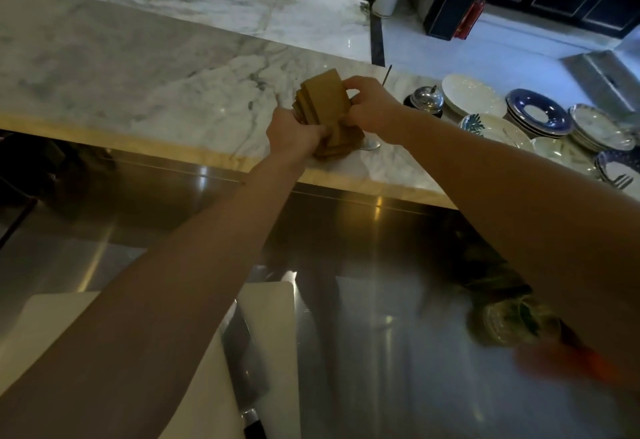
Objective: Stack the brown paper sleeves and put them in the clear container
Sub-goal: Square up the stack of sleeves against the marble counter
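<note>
No readable writing or brand marks anywhere; the sleeves are plain brown, and the frame is dim and a bit blurred.

Both hands are on the brown paper sleeves, held as an uneven, fanned bundle above the marble desk near its front edge. Edges are staggered, not squared up. The lower end of the bundle sits at or just over the desk surface; cannot tell if it touches.

Left hand: grip closed around the lower left side of the bundle, fingers wrapped over the near edge, sleeves pinched between thumb and fingers.

Right hand: grip closed on the upper right edge of the bundle, fingertips curled over the top corner, thumb on the near face. The bundle lies between the two hands, tilted with its top leaning away from the camera.

Clear container: a curved clear or shiny base shows just right of the bundle's lower end, mostly hidden; cannot tell whether it is the container.

To the right on the desk: a small metal lidded pot, then stacks of white and blue-patterned plates, and a fork at the far right edge.

Below the desk: a steel lower counter with a white cutting board and a knife.
</note>
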